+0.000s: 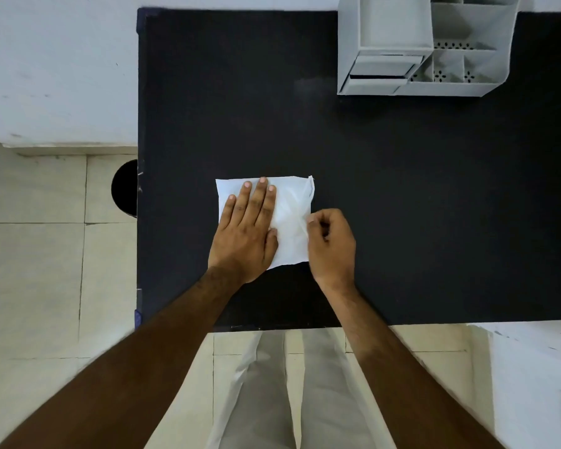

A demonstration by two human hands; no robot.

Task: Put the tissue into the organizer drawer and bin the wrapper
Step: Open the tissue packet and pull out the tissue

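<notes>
A white tissue in a clear plastic wrapper (290,222) lies flat on the black table (402,189). My left hand (248,230) presses down on its left half with the fingers spread flat. My right hand (331,243) pinches the wrapper's right edge between thumb and forefinger. The grey organizer (425,43) stands at the table's far right; its small drawer (381,71) at the lower left is pulled slightly out. A black round bin (125,187) shows on the floor just past the table's left edge, mostly hidden by the table.
The organizer has several open compartments with perforated bottoms (454,64). A white wall (55,66) rises to the left and a tiled floor (33,270) lies below. A white surface (538,384) sits at the lower right. My legs stand at the table's near edge.
</notes>
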